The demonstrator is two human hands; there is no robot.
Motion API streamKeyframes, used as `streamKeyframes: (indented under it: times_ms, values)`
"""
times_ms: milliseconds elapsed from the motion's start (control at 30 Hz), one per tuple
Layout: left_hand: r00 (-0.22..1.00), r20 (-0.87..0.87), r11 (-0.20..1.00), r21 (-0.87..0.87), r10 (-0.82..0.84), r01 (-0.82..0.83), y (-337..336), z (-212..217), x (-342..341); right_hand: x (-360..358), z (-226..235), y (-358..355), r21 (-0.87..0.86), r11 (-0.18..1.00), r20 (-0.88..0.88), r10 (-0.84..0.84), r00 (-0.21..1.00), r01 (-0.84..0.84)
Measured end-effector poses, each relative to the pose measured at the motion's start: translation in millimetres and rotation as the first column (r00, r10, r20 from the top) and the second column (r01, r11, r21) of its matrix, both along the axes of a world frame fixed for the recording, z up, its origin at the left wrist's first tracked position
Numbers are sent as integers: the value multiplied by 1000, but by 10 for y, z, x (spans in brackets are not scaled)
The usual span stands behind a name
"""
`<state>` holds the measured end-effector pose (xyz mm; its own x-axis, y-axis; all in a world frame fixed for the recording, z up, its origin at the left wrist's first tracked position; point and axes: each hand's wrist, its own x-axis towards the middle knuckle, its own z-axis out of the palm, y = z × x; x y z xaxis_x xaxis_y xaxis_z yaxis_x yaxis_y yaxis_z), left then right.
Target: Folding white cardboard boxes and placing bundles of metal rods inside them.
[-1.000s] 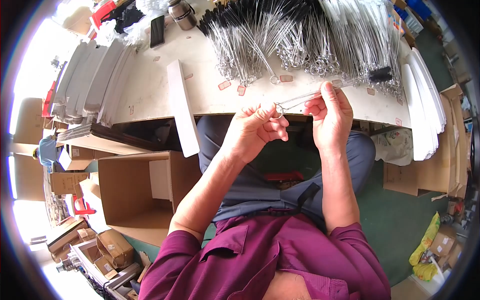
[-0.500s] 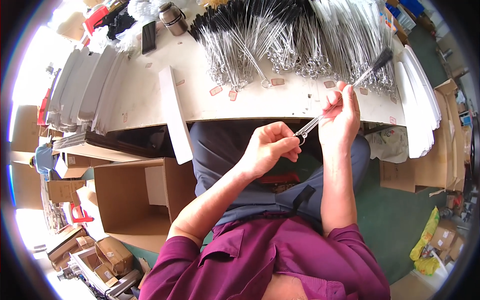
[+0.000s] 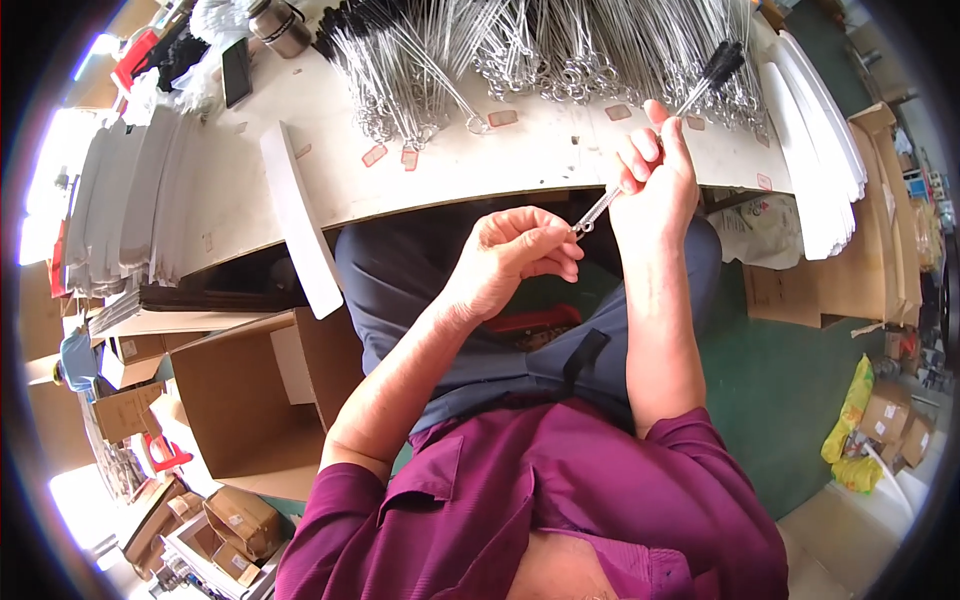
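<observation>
Pinching brushes (image 3: 722, 66), left fingers (image 3: 545, 240) and right fingers (image 3: 633, 160) closed, rods (image 3: 600, 207) bunched tighter than earlier

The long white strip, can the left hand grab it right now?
Probably not without letting go: the left hand is busy pinching the ring ends of wire brushes. Otherwise, the white strip lies uncovered, hanging partly off the table.

The held brushes (image 3: 722, 65) are tipped in black and wired in silver-grey; silver is repeated in the far brush pile (image 3: 545, 55). The tabletop (image 3: 480, 165) is coloured off-white, dotted with red-edged labels (image 3: 503, 118). Purple is shown by the shirt (image 3: 600, 480), slate blue by the trousers (image 3: 480, 370), brown by the left box (image 3: 235, 400), green by the right floor (image 3: 780, 370).
</observation>
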<state>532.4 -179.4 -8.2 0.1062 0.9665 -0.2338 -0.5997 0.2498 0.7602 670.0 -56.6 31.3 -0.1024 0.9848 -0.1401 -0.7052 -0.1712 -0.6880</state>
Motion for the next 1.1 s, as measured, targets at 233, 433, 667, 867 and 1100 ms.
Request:
streamKeyframes:
  times_ms: [233,433,667,867,1100]
  values:
    - [996,-86,1000,-13,10,-11,22,-68,50,-37,-32,-25,-8,1000,-21,4,1000,-4]
    - [987,-160,996,-73,29,-41,51,-49,130,-40,-175,-64,-20,990,-144,132,981,-137]
    - [989,-148,995,-100,-3,-12,-32,-182,126,168,-99,75,3,1000,-78,3,997,-2]
    - [879,-459,991,30,128,-129,103,-64,-123,446,-96,287,58,996,77,-71,994,67]
    - [678,-695,969,219,240,-118,611,266,-408,800,-340,646,11,997,248,-75,966,74]
